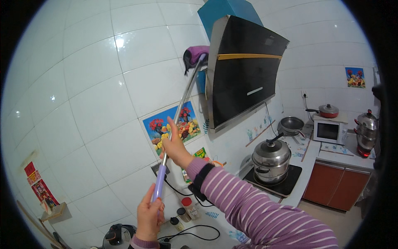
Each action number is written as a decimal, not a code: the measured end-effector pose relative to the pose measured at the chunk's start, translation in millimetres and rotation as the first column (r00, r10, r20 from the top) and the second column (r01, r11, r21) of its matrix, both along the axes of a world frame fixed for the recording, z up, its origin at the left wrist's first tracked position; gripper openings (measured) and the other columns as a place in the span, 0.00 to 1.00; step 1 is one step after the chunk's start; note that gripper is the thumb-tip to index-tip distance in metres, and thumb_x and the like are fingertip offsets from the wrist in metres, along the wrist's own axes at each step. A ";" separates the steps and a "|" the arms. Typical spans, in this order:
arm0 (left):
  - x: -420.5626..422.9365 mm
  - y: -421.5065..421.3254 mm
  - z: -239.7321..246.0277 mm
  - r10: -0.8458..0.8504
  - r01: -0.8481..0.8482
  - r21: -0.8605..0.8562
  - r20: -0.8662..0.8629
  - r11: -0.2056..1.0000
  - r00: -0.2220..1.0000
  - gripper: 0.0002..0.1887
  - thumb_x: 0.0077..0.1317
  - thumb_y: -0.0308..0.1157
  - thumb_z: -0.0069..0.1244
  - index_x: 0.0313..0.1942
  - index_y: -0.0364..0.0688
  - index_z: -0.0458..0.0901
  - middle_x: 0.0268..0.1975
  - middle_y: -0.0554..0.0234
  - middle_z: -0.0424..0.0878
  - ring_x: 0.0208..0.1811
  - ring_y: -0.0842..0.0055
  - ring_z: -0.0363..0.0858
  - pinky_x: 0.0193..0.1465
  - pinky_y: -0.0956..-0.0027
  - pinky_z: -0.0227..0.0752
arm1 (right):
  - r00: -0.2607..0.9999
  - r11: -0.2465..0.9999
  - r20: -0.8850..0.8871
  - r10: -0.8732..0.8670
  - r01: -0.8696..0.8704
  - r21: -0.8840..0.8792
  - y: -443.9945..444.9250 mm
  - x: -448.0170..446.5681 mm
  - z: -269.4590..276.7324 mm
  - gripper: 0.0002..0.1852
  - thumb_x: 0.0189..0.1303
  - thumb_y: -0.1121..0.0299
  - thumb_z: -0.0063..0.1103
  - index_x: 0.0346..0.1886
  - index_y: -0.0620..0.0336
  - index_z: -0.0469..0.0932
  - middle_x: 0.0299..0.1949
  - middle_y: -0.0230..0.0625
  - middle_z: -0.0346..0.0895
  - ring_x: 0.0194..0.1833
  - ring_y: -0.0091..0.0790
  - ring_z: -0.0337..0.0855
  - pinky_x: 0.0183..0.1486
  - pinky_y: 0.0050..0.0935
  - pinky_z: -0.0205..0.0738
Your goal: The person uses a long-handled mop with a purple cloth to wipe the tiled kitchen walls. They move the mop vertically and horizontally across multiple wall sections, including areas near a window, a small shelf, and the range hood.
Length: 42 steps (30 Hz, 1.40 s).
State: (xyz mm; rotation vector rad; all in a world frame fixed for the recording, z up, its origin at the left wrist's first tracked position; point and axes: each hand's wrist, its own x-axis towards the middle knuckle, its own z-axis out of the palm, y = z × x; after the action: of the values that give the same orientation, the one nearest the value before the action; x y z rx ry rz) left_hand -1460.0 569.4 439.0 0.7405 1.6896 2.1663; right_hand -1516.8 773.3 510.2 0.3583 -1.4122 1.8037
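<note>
A long metal pole (186, 96) with a lilac plastic grip (159, 182) slants up across the tiled wall. My left hand (150, 211) is closed around the lilac grip near its lower end. Higher up, my right hand (174, 144) holds the metal shaft, its thumb pointing up along it. A purple and black cloth mop head (196, 56) on the pole's top end lies against the white wall tiles, just left of the black range hood (245, 74). Behind the pole, a fruit-and-flower picture tile (155, 127) is set in the wall.
A steel steamer pot (271, 158) stands on a black induction cooktop (293, 179) below the hood. Spice jars (190, 207) and a looped black cable (217, 232) lie on the counter under my arms. Farther right are a wok (291, 124), a microwave (328, 131) and another steamer (367, 129).
</note>
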 end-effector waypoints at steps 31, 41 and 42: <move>-4.2 220.2 91.8 -0.078 0.165 0.484 -0.195 0.859 0.978 0.28 0.71 0.30 0.38 0.69 0.54 0.51 0.24 0.72 0.64 0.14 0.89 0.54 0.13 0.84 0.48 | 0.993 0.785 0.038 -0.108 0.061 0.617 139.8 -0.9 201.7 0.39 0.55 0.78 0.40 0.71 0.38 0.46 0.26 0.43 0.72 0.18 0.33 0.77 0.15 0.27 0.66; 57.0 200.6 -54.8 0.278 -0.345 0.025 -0.650 0.938 0.707 0.22 0.70 0.32 0.40 0.63 0.38 0.60 0.34 0.60 0.75 0.23 0.80 0.71 0.24 0.76 0.67 | 0.993 0.755 0.044 -0.106 0.051 0.654 146.2 21.5 29.5 0.40 0.55 0.78 0.41 0.73 0.42 0.45 0.64 0.52 0.55 0.51 0.41 0.67 0.48 0.35 0.69; 55.2 207.1 -37.9 0.302 -0.457 0.045 -0.808 0.888 0.506 0.25 0.70 0.30 0.38 0.67 0.43 0.54 0.29 0.66 0.70 0.17 0.84 0.63 0.18 0.80 0.59 | 0.998 0.788 -0.014 -0.068 0.063 0.613 147.3 25.5 36.3 0.40 0.55 0.78 0.42 0.73 0.41 0.45 0.59 0.51 0.58 0.49 0.41 0.66 0.46 0.35 0.68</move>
State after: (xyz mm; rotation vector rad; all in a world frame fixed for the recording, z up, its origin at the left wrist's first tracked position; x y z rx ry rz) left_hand -1404.8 776.5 401.1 1.6041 2.6792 1.9917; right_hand -1491.3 920.7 546.4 0.6231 -1.9783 1.2402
